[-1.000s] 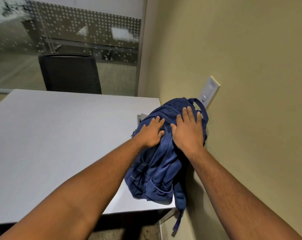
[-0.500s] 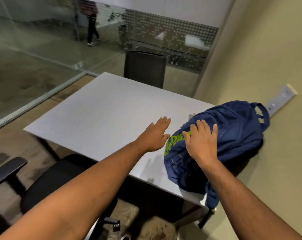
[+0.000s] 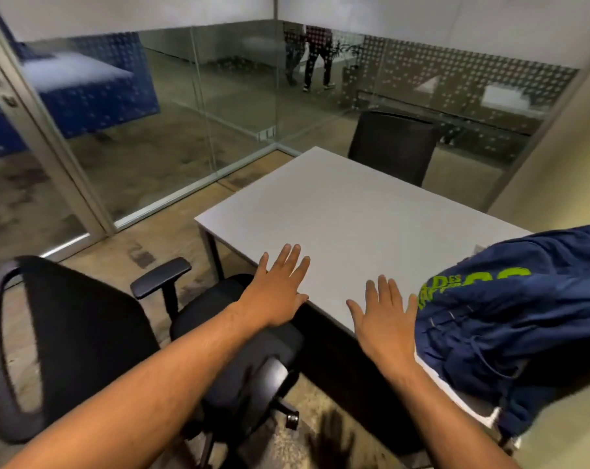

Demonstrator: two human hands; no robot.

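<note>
Blue backpack [image 3: 510,319] on grey table [image 3: 354,211], right hand [image 3: 383,319] just beside it, perhaps touching, left hand [image 3: 275,289] over table edge, both flat, fingers straight, grasping nothing

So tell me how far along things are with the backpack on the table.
Done: the blue backpack lies on the right end of the table, with neither hand on it. In hand: nothing; the left hand and right hand hover open over the near edge. Left: perhaps sitting down; the office chair stands by the left arm.
</note>
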